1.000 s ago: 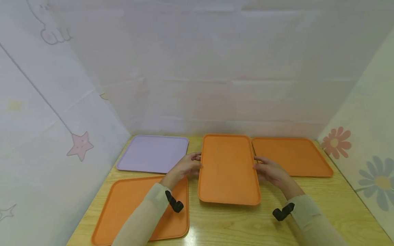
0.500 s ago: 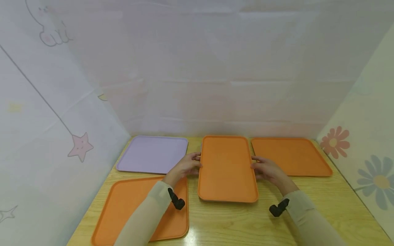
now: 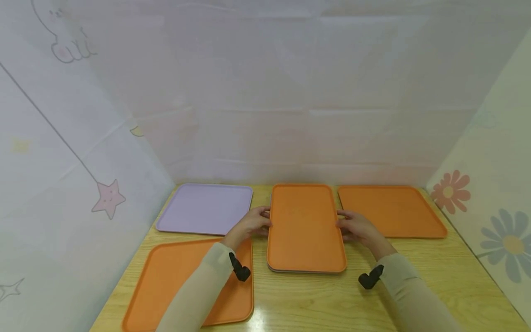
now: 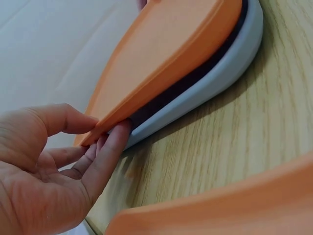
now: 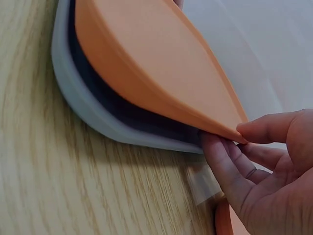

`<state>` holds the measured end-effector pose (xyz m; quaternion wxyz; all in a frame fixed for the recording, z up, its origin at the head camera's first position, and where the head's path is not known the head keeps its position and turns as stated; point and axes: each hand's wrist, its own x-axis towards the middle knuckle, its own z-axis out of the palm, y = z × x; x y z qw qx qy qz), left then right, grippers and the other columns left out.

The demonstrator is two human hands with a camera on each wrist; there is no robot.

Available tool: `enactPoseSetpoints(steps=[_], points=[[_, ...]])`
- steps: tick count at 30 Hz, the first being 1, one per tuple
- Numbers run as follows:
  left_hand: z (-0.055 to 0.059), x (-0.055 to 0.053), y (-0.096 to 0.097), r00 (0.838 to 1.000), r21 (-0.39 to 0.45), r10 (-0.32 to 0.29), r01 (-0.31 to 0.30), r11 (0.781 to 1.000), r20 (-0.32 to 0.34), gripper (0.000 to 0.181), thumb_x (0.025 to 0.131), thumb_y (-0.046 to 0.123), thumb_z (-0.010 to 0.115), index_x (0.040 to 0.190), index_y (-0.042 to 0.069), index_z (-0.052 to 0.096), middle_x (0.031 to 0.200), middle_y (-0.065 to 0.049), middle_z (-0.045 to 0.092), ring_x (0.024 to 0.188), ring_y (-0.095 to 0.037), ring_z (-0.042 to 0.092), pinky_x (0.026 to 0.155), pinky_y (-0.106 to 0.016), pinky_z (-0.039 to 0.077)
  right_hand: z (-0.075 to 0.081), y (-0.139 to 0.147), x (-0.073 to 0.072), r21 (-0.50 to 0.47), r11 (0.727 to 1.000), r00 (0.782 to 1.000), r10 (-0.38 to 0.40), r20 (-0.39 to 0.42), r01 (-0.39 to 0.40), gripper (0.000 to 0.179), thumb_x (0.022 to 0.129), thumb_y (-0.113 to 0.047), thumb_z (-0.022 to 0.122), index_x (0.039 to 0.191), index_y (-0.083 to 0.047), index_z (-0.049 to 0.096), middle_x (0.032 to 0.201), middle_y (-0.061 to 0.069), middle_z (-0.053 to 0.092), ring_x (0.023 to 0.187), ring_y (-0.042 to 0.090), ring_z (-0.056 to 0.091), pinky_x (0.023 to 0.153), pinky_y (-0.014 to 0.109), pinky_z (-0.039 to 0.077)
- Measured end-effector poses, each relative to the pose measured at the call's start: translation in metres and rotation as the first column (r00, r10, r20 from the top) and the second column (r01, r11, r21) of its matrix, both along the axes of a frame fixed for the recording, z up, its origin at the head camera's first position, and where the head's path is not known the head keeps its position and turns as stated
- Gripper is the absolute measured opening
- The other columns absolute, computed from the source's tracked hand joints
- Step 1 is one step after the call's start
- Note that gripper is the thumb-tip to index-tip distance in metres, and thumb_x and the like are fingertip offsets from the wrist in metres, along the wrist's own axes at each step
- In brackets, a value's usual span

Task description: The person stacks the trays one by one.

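Note:
An orange tray [image 3: 306, 228] lies lengthwise over a pale grey-lilac tray [image 4: 210, 90] in the middle of the table. My left hand [image 3: 251, 222] pinches its left edge, thumb on the rim and fingers beneath. On the opposite edge my right hand [image 3: 360, 228] grips it the same way. Both wrist views show a narrow dark gap between the orange tray and the pale tray [image 5: 93, 115] under it. From the head view, the pale tray is nearly all hidden, with just a thin edge showing at the front and left.
A lilac tray [image 3: 205, 208] lies at the back left, an orange tray [image 3: 178, 272] at the front left under my left forearm. Another orange tray [image 3: 394, 212] lies at the back right. Patterned cloth walls [image 3: 290, 115] enclose the wooden table [image 3: 315, 304] at the back and sides.
Both hands have lowered the orange tray slightly and shifted it a little left, bringing it closely over the pale tray. My right hand has moved a bit left with it.

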<state>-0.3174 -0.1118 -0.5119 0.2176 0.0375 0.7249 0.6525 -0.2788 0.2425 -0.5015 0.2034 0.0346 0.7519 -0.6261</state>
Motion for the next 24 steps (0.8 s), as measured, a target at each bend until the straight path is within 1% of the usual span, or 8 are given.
enactPoseSetpoints(steps=[2, 5, 9, 12, 14, 21, 24], points=[[0.0, -0.001, 0.0, 1.0, -0.011, 0.002, -0.002, 1.0, 0.002, 0.075, 0.084, -0.015, 0.06, 0.154, -0.005, 0.034, 0.121, -0.021, 0.054, 0.082, -0.021, 0.06, 0.065, -0.04, 0.057, 0.0, -0.002, -0.001, 0.016, 1.0, 1.0, -0.006, -0.001, 0.006, 0.069, 0.1, -0.01, 0.058, 0.16, -0.001, 0.024, 0.116, 0.017, 0.068, 0.09, 0.019, 0.071, 0.074, 0.034, 0.061], [0.0, -0.001, 0.0, 1.0, -0.028, 0.003, -0.003, 1.0, 0.003, 0.076, 0.083, -0.015, 0.06, 0.154, -0.005, 0.034, 0.119, -0.02, 0.053, 0.082, -0.021, 0.059, 0.065, -0.042, 0.058, 0.0, -0.005, -0.004, 0.055, 0.998, 1.0, 0.003, -0.015, -0.002, 0.067, 0.1, -0.008, 0.057, 0.158, 0.001, 0.025, 0.12, 0.02, 0.067, 0.092, 0.02, 0.07, 0.076, 0.037, 0.061], [0.002, -0.001, -0.001, 1.0, -0.087, 0.001, -0.002, 0.996, -0.008, 0.076, 0.084, -0.012, 0.062, 0.154, -0.003, 0.035, 0.121, -0.019, 0.054, 0.084, -0.022, 0.061, 0.069, -0.047, 0.06, 0.001, -0.01, -0.006, 0.132, 0.991, 0.999, 0.019, -0.035, -0.015, 0.064, 0.1, -0.005, 0.055, 0.157, 0.004, 0.027, 0.126, 0.026, 0.063, 0.093, 0.022, 0.07, 0.078, 0.039, 0.061], [0.003, -0.002, -0.002, 1.0, -0.138, -0.005, 0.002, 0.99, -0.021, 0.076, 0.084, -0.01, 0.063, 0.155, -0.001, 0.035, 0.12, -0.017, 0.055, 0.085, -0.022, 0.063, 0.07, -0.047, 0.061, 0.004, -0.013, -0.008, 0.197, 0.98, 0.998, 0.031, -0.052, -0.02, 0.062, 0.099, -0.003, 0.054, 0.155, 0.006, 0.029, 0.129, 0.029, 0.06, 0.092, 0.022, 0.069, 0.078, 0.04, 0.06], [0.002, -0.003, -0.003, 1.0, -0.158, -0.01, 0.006, 0.987, -0.027, 0.076, 0.084, -0.009, 0.063, 0.155, 0.0, 0.036, 0.118, -0.016, 0.056, 0.085, -0.021, 0.063, 0.068, -0.046, 0.062, 0.006, -0.015, -0.008, 0.241, 0.97, 0.996, 0.051, -0.067, -0.033, 0.062, 0.099, -0.002, 0.054, 0.154, 0.009, 0.029, 0.129, 0.03, 0.06, 0.091, 0.023, 0.069, 0.078, 0.04, 0.06], [0.003, -0.003, -0.004, 1.0, -0.176, -0.017, 0.013, 0.984, -0.021, 0.078, 0.084, -0.01, 0.063, 0.156, 0.001, 0.035, 0.114, -0.013, 0.056, 0.081, -0.02, 0.062, 0.063, -0.042, 0.061, 0.01, -0.019, -0.01, 0.33, 0.943, 0.993, 0.079, -0.09, -0.045, 0.061, 0.095, -0.001, 0.058, 0.151, 0.011, 0.035, 0.12, 0.029, 0.063, 0.087, 0.023, 0.069, 0.076, 0.039, 0.059], [0.004, -0.002, -0.005, 0.999, -0.197, -0.025, 0.02, 0.98, -0.027, 0.078, 0.084, -0.009, 0.063, 0.156, 0.0, 0.034, 0.111, -0.013, 0.056, 0.078, -0.02, 0.061, 0.062, -0.04, 0.06, 0.008, -0.02, -0.012, 0.385, 0.922, 0.989, 0.102, -0.11, -0.052, 0.06, 0.095, -0.002, 0.058, 0.149, 0.014, 0.036, 0.119, 0.03, 0.063, 0.086, 0.023, 0.068, 0.074, 0.038, 0.058]])
